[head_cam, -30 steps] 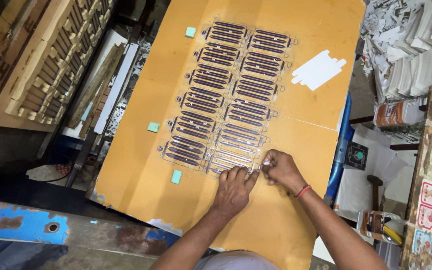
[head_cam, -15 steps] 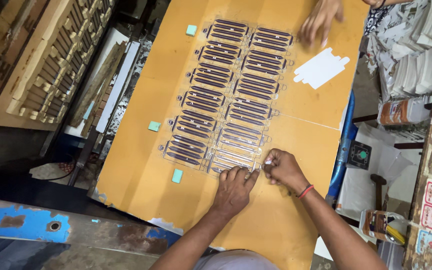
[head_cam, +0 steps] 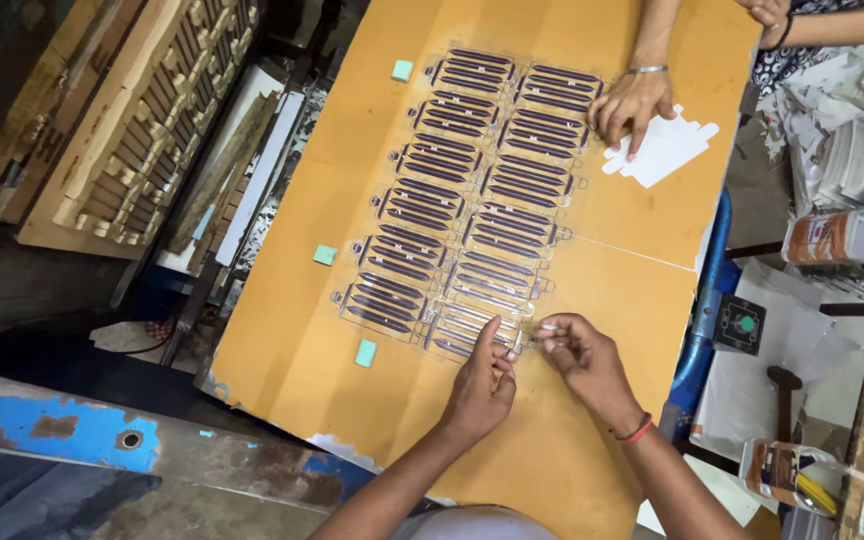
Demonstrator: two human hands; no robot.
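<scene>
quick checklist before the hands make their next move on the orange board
1. Left hand steadies the nearest patterned piece: ok, its fingers lie on that piece.
2. Right hand has a grip at the piece's right end: ok, fingertips pinch there; whether something small is held, cannot tell.
3. Other pieces lie in two tidy columns: ok.
4. Co-worker's hand is out of the way: ok, it rests at the far end by the white cutout.
5. Green pads sit off the pieces: ok, all lie left of the columns.
6. Orange board sits flat: cannot tell.
</scene>
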